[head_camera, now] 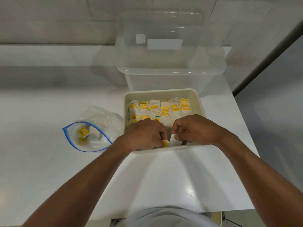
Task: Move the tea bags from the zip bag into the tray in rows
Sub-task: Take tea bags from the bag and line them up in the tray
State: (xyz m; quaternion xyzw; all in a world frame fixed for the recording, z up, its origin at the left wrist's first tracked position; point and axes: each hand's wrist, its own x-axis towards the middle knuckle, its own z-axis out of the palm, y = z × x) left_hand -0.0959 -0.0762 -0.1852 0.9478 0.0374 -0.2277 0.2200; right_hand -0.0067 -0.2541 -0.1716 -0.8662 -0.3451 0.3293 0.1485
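Both your hands are down inside the tray [164,91], at its near end, knuckles up and almost meeting. Your left hand [146,135] has its fingers curled under and pinches a yellow-tagged tea bag [165,143] at the fingertips. Only the yellow corner of the tag and a sliver of white paper show past your fingers. Your right hand [196,128] is curled as well, thumb and fingers nipping the top of a white tea bag [173,140]. That one hangs just below the pinch, right beside the one in your left hand. Whether the two touch cannot be told from this angle.

Just beyond your knuckles, on the far side of both grips, lie the rows of tea bags [160,108]. They are packed side by side with yellow labels up and fill the far part of the tray. The nearest row runs right up to your fingers and slips partly under your left hand.

Out past your left wrist, well apart from either pinch, the zip bag [98,122] lies on the table [49,161] with its blue-edged mouth gaping open. A few loose tea bags [83,131] sit inside it. Beyond the rows, just behind the tray's far rim, stands a clear plastic tub [170,69].
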